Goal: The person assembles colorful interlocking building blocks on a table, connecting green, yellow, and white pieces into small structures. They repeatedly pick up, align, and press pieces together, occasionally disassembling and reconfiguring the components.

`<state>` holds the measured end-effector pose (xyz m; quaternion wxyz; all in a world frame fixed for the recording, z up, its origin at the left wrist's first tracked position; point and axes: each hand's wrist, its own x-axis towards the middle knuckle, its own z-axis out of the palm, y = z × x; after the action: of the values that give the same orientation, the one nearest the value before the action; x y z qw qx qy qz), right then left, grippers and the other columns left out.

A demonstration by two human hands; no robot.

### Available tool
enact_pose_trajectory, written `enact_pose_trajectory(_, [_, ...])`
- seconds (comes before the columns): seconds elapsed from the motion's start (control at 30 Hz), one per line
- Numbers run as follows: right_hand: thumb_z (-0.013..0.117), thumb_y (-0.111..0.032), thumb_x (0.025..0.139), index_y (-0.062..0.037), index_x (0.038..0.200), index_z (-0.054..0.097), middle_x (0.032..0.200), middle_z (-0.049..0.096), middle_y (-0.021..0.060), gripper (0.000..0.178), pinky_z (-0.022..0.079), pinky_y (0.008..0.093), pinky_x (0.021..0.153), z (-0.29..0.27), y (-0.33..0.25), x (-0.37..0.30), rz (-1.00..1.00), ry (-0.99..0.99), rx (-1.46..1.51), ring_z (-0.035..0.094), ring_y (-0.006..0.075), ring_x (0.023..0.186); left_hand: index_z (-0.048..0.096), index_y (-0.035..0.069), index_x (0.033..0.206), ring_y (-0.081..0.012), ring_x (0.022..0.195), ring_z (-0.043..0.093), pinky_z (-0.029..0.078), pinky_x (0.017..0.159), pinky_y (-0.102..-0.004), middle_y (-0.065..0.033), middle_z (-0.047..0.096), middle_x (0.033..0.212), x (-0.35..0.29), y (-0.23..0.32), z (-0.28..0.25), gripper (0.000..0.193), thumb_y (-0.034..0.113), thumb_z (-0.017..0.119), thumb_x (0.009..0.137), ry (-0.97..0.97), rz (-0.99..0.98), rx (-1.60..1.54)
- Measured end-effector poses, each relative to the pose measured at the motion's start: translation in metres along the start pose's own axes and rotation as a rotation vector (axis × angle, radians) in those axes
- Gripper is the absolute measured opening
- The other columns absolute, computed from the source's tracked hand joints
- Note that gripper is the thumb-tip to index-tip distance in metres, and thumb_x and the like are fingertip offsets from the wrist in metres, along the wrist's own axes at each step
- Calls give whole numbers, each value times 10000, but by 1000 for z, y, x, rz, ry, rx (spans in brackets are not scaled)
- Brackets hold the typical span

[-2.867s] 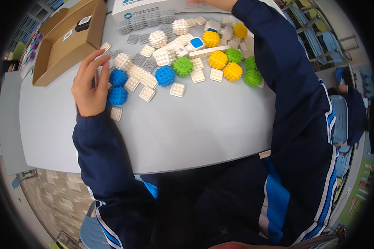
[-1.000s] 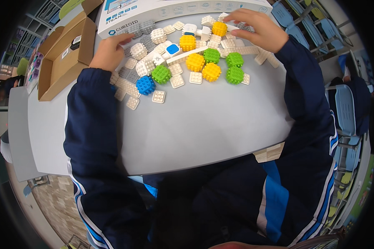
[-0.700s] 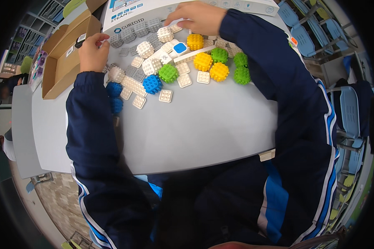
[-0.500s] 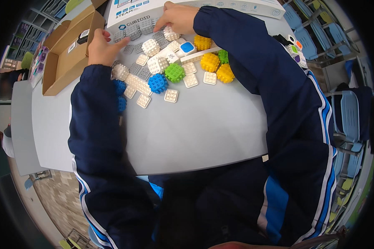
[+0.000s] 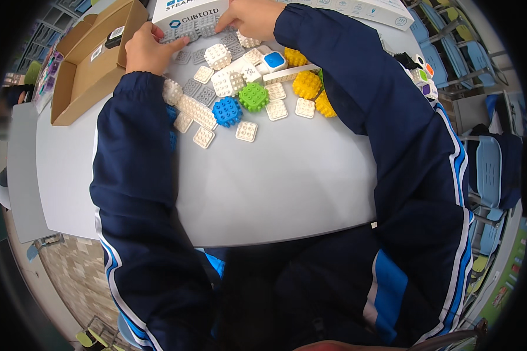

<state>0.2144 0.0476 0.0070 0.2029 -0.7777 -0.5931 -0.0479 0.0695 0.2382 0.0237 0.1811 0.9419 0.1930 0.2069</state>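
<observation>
My left hand [image 5: 148, 51] and my right hand [image 5: 249, 17] meet at the far edge of the white table [image 5: 287, 181]. Each grips one end of a row of grey studded plates [image 5: 200, 26] lying against a white printed box [image 5: 187, 10]. Just in front of them lie white studded cubes [image 5: 218, 56], a white cube with a blue face [image 5: 273, 60], a blue studded cube [image 5: 227, 111] and a green one [image 5: 253, 96]. Yellow cubes [image 5: 306, 85] are partly hidden under my right sleeve.
An open cardboard box [image 5: 82, 70] stands at the far left of the table. White flat tiles [image 5: 246, 131] and a long white plate [image 5: 196, 111] lie scattered near the cubes. Blue chairs [image 5: 486, 175] stand to the right. More small coloured blocks [image 5: 420, 75] sit by my right elbow.
My left hand left the blue cubes and went up to the grey plates. My right hand swung left from the yellow and green cubes to the same plates by the white box.
</observation>
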Motion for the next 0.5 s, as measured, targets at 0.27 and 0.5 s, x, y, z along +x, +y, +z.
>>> enact_pose_trajectory(0.27, [540,74,663,-64,974,735,935,650,266,392,502,428,835,-11,-5,-1,-21,9,109,630,390,930,562,-14,845,-264,756,657,525,707,-352,-189,658,823,2,-2,2,576,408,877,611,-3,33,47])
enact_pose_trajectory(0.5, [571,-10,718,-46,969,727,868,667,235,298,514,424,794,-39,-15,-5,-8,-33,127,645,385,868,563,-16,893,-267,777,655,519,727,-356,-200,654,896,-7,1,-9,575,406,858,638,10,88,23])
